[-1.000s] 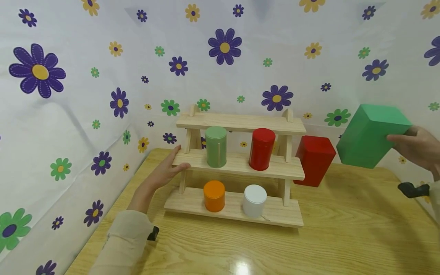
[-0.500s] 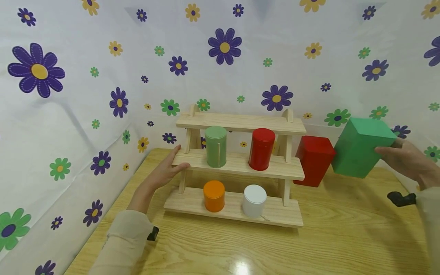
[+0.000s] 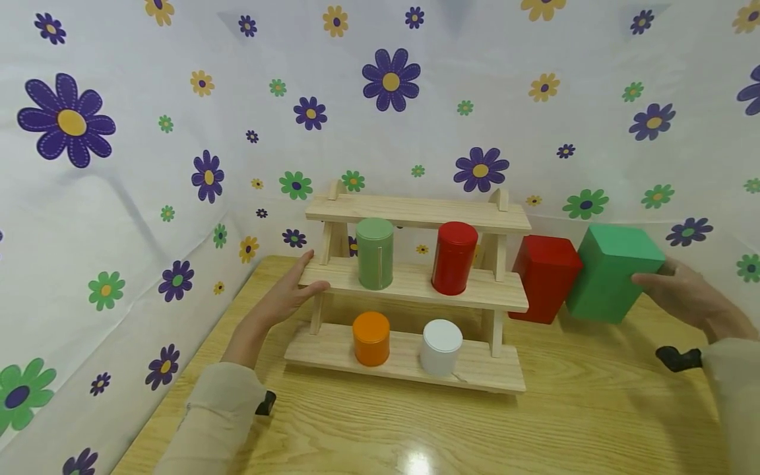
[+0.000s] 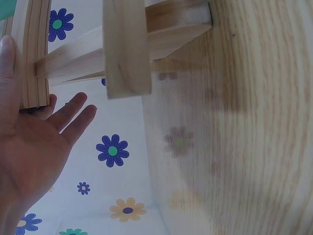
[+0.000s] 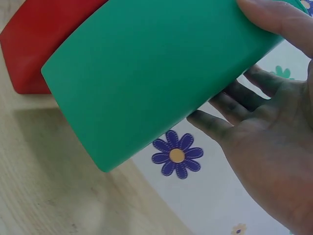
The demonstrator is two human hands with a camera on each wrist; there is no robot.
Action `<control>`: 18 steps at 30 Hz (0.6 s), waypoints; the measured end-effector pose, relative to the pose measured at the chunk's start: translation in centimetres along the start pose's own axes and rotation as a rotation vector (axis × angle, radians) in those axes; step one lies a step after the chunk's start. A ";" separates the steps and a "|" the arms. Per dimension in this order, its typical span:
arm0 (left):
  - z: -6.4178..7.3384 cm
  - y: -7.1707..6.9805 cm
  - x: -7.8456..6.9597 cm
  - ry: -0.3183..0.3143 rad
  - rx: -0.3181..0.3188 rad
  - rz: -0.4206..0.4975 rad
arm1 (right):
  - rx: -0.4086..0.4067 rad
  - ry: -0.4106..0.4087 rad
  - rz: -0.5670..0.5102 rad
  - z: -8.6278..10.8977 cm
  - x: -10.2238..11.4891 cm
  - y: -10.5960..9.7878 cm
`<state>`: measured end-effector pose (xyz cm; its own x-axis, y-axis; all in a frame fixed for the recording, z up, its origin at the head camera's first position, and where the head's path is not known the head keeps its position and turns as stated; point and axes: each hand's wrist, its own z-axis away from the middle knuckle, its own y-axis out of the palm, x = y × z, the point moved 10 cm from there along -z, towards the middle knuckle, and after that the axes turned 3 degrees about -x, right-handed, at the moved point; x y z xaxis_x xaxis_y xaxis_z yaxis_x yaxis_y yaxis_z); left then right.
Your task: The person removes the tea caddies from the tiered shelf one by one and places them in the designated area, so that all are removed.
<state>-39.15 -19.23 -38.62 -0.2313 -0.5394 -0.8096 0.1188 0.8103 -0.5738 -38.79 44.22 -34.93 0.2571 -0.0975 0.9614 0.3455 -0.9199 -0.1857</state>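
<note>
At the right in the head view, my right hand (image 3: 683, 293) holds a green box (image 3: 614, 284) by its right side, thumb at the front and fingers behind. In the right wrist view the box (image 5: 146, 78) is tilted close over the table, overlapping a red box (image 5: 44, 39). A three-tier wooden display shelf (image 3: 415, 211) stands mid-table. My left hand (image 3: 284, 300) grips the left end of its middle tier; the left wrist view shows the thumb and fingers on either side of the board (image 4: 35, 73). That tier carries a green canister (image 3: 375, 260) and a red canister (image 3: 454, 260).
On the bottom tier sit an orange tin (image 3: 371, 343) and a white tin (image 3: 441, 349). The red box stands just right of the shelf. A flower-printed sheet (image 3: 356, 132) covers the walls behind and to the left of the wooden table (image 3: 332, 429).
My right hand has brought the green box down and to the left, next to the red box. My left hand has stayed on the shelf.
</note>
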 end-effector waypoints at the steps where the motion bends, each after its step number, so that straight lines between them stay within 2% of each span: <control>1: 0.0 0.0 -0.1 0.002 0.000 0.004 | 0.007 0.007 -0.002 0.0 -0.2 0.1; 8: -0.1 0.0 -0.2 0.011 0.000 0.010 | 0.012 0.053 0.016 0.4 -2.5 0.2; 11: -0.2 0.0 -0.1 0.008 -0.003 0.008 | 0.041 0.069 0.032 0.7 -3.6 0.5; 13: -0.2 0.0 -0.1 0.003 -0.005 0.009 | 0.066 0.076 0.064 0.9 -4.2 0.7; 18: -0.1 -0.1 0.1 -0.004 -0.006 0.003 | 0.064 0.096 0.169 0.9 -4.9 0.5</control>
<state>-39.25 -19.29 -38.64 -0.2269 -0.5377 -0.8120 0.1141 0.8133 -0.5705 -39.04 44.61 -39.97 0.2303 -0.2866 0.9300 0.3627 -0.8615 -0.3553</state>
